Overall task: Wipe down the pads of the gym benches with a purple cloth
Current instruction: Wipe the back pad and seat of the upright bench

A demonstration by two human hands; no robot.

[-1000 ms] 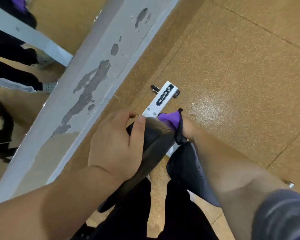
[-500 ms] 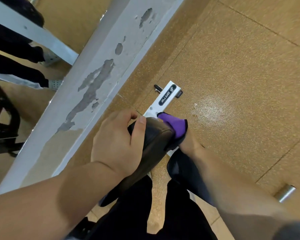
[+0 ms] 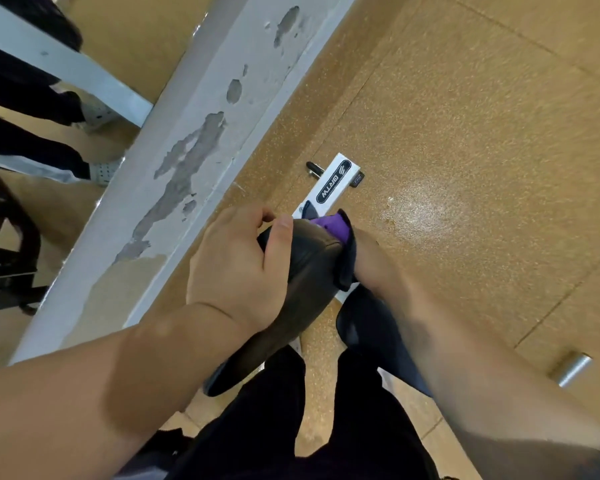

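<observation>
A dark padded bench pad (image 3: pixel 309 282) stands on edge in the middle of the view. My left hand (image 3: pixel 239 265) grips its upper end, thumb over the top and fingers curled round the left side. The purple cloth (image 3: pixel 331 225) shows at the pad's far tip and right edge. My right hand (image 3: pixel 369 261) holds the cloth against the pad's right side; its fingers are hidden behind the pad and cloth. A second dark pad (image 3: pixel 371 327) lies lower, under my right forearm.
The bench's white frame bar (image 3: pixel 335 183) with a black logo rests on the orange speckled floor. A wide white beam with peeling paint (image 3: pixel 187 161) runs diagonally on the left. Another person's legs and shoes (image 3: pixel 97 116) stand at upper left. A metal cylinder (image 3: pixel 570 368) lies on the floor at right.
My right hand has slid the cloth slightly up along the pad's right edge toward its tip. My left hand has kept its grip on the pad.
</observation>
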